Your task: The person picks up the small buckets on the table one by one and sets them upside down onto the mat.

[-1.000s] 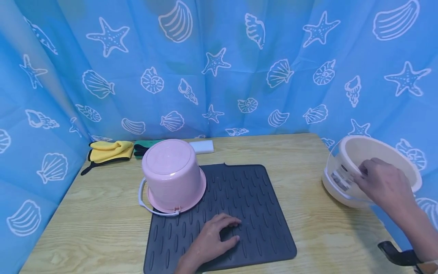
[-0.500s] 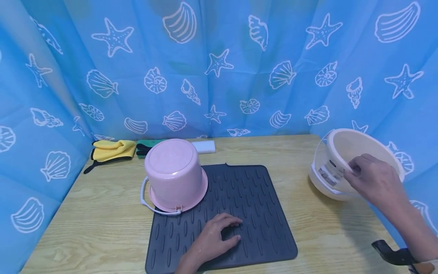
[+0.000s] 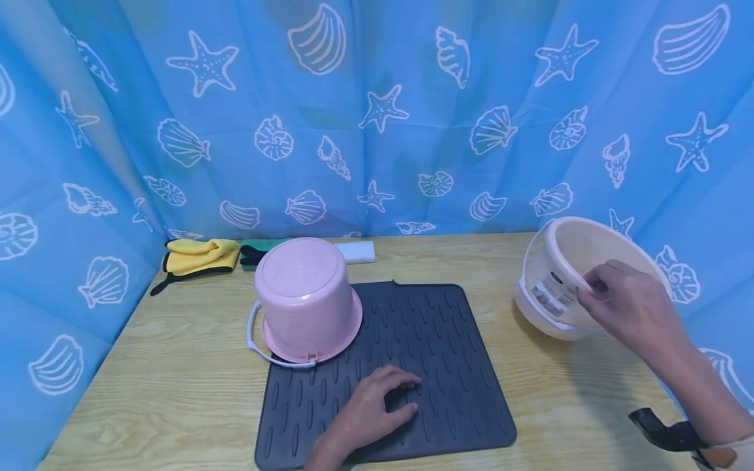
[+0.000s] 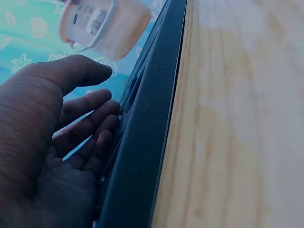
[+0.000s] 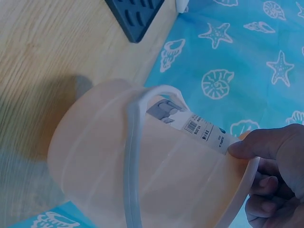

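Observation:
My right hand [image 3: 630, 301] pinches the rim of a cream-white bucket [image 3: 544, 261], thumb outside and fingers inside. The bucket tilts at the right side of the table, with a printed label [image 5: 190, 124] on its wall and a pale handle [image 5: 133, 156] hanging round it. In the right wrist view a shadow lies beneath it; whether its base touches the table I cannot tell. My left hand [image 3: 374, 409] rests on the dark ribbed mat [image 3: 448, 366], fingers loosely bent, holding nothing. Upside down on the mat's left part stands a pink bucket [image 3: 306, 301], its white handle [image 3: 254, 340] lying to the left.
Along the back edge lie a folded yellow cloth [image 3: 200, 255], a green cloth [image 3: 262, 245] and a white block [image 3: 358, 252], the latter two partly behind the pink bucket. A blue shell-print curtain [image 3: 377, 163] closes off the back and sides of the wooden table [image 3: 159, 379].
My right hand has brought the white bucket leftward, from the table's right edge toward the mat. The view has shifted slightly. My left hand and the pink bucket stay in place.

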Demonstrator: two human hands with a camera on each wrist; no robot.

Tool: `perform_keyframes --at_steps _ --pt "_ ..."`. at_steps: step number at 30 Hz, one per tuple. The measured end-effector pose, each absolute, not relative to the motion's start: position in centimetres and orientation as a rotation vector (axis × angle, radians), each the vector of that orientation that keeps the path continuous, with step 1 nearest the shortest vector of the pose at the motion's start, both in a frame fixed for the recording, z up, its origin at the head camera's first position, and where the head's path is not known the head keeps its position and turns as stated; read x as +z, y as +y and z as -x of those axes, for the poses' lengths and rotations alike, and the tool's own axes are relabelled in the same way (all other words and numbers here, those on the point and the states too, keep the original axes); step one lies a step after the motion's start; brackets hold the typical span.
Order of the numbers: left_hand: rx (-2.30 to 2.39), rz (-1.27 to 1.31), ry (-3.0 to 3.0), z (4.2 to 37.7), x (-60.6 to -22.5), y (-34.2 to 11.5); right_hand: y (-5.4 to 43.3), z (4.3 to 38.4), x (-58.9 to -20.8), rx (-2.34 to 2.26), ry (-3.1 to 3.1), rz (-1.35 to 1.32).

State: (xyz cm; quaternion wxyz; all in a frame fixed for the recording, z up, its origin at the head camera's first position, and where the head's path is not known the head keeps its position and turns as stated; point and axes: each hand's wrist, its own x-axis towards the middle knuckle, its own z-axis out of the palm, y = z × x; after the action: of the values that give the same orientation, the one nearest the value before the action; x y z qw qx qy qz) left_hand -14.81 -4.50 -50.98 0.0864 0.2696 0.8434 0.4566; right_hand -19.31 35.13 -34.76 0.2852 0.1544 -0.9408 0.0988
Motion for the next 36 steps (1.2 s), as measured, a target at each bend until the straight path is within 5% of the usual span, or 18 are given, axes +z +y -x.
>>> perform_keyframes --at_steps 36 --pt "1.393 -0.812 2.490 14.9 -51.2 -4.6 31.2 20.0 -35.1 0.428 -2.406 -0.409"
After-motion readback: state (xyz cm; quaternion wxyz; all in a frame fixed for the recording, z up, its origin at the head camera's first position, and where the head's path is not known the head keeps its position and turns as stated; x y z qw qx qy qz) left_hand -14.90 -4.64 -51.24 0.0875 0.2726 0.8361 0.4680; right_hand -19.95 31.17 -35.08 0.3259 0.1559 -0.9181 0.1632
